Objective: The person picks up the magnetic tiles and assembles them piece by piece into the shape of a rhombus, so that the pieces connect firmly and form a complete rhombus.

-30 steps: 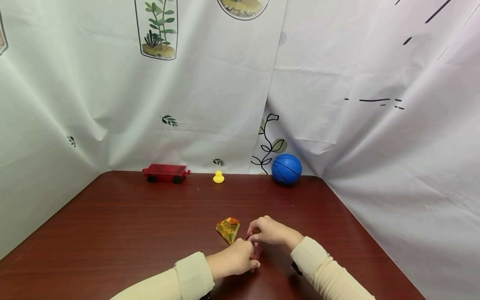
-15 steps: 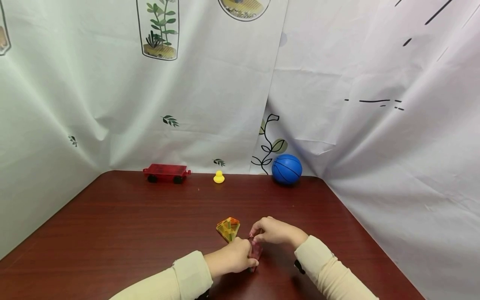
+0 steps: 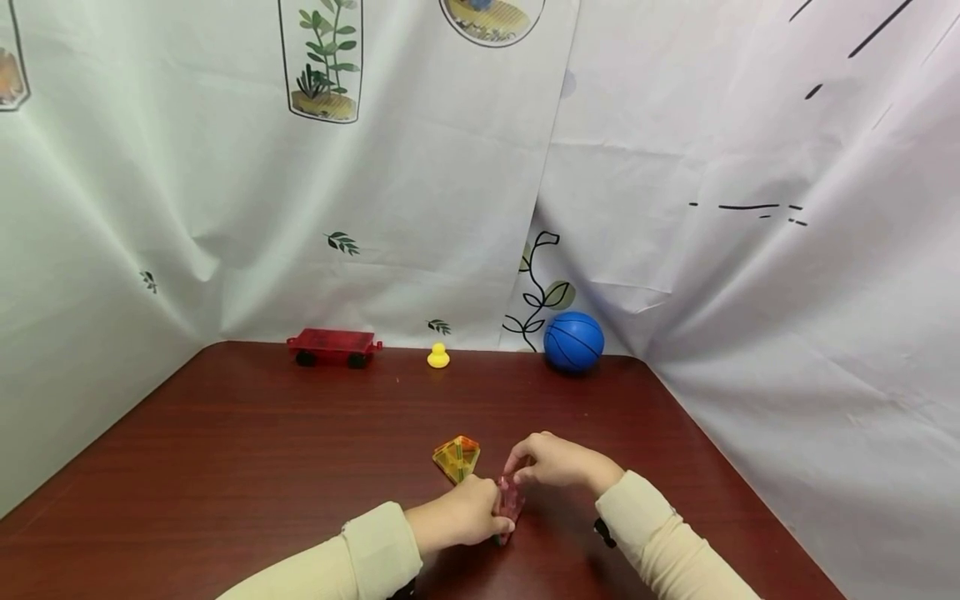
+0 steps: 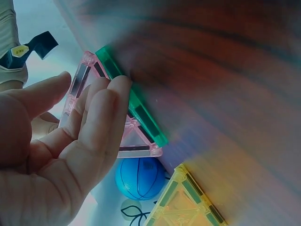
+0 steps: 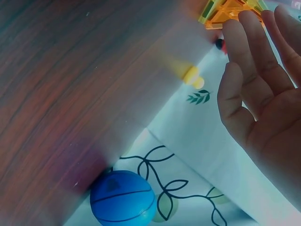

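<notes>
My left hand (image 3: pixel 467 510) holds translucent pink magnetic tiles (image 3: pixel 512 500) just above or on the near part of the table. In the left wrist view the pink tiles (image 4: pixel 138 136) meet a green tile (image 4: pixel 141 110) along one edge, with my fingertips lying across both. My right hand (image 3: pixel 551 460) pinches the upper tip of the pink tiles with thumb and fingers; the contact itself is partly hidden. Just left of the hands stands a small yellow and orange tile shape (image 3: pixel 456 458), also seen as a yellow triangular tile (image 4: pixel 183 202) in the left wrist view.
Along the back edge of the dark brown table (image 3: pixel 315 417) are a red wheeled toy car base (image 3: pixel 332 343), a yellow rubber duck (image 3: pixel 438 356) and a blue ball (image 3: pixel 573 342). White printed cloth (image 3: pixel 420 183) hangs behind and at both sides.
My right hand has shifted slightly to the right, and more of the pink tiles now shows between the hands. My left hand has moved very little. The yellow and orange shape stays put.
</notes>
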